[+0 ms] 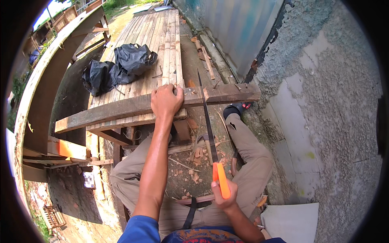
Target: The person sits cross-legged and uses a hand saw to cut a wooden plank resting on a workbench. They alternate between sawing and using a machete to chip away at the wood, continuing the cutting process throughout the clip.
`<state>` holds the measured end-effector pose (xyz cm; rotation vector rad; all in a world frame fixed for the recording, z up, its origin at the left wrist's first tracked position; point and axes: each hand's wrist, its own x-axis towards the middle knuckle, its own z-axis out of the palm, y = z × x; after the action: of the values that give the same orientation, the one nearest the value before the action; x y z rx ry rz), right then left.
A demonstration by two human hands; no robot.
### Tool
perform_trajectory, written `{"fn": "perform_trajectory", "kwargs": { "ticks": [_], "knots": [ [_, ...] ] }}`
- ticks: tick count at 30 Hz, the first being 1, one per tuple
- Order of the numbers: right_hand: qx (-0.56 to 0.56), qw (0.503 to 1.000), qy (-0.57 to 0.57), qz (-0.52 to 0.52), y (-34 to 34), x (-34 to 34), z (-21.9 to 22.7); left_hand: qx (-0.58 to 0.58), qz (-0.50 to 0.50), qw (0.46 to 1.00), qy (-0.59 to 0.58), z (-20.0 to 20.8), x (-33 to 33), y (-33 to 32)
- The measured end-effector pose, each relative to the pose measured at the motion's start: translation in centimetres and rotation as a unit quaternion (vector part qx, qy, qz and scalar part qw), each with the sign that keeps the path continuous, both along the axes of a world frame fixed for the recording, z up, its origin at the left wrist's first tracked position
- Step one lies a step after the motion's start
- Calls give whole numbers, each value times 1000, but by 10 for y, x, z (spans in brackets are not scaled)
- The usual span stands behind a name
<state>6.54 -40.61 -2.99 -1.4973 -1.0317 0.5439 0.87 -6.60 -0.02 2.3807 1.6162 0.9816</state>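
Note:
A long wooden beam [125, 108] lies across the near end of a slatted wooden bench, its right end jutting past the bench's edge. Fingers wrapped over its top, my left hand [167, 101] grips the beam near the bench's right corner. My right hand [225, 196] is closed around the orange handle of a hand saw [209, 129]. The saw's dark, narrow blade points away from me and crosses the beam to the right of my left hand. A pale nick shows in the wood beside the blade. Several nails stick out of the beam's right part.
Black plastic bags [121, 67] rest on the slatted bench [168, 40]. A hammer [234, 162] leans by my right leg, among wood chips on the ground. A rough wall [324, 101] rises at the right. To the left stands a wooden frame [52, 69]. A white board [291, 220] lies at the lower right.

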Motion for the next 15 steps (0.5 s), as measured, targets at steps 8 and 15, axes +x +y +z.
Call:
{"fn": "perform_trajectory", "kwargs": {
  "ticks": [8,15],
  "knots": [
    [-8,981,191,27,139,40,43,-18,-18,999,25,2,-2,6],
    [-70,976,203,39,-33,-1,36,9,0,1000,-15,-1,-1,-1]
  ]
}}
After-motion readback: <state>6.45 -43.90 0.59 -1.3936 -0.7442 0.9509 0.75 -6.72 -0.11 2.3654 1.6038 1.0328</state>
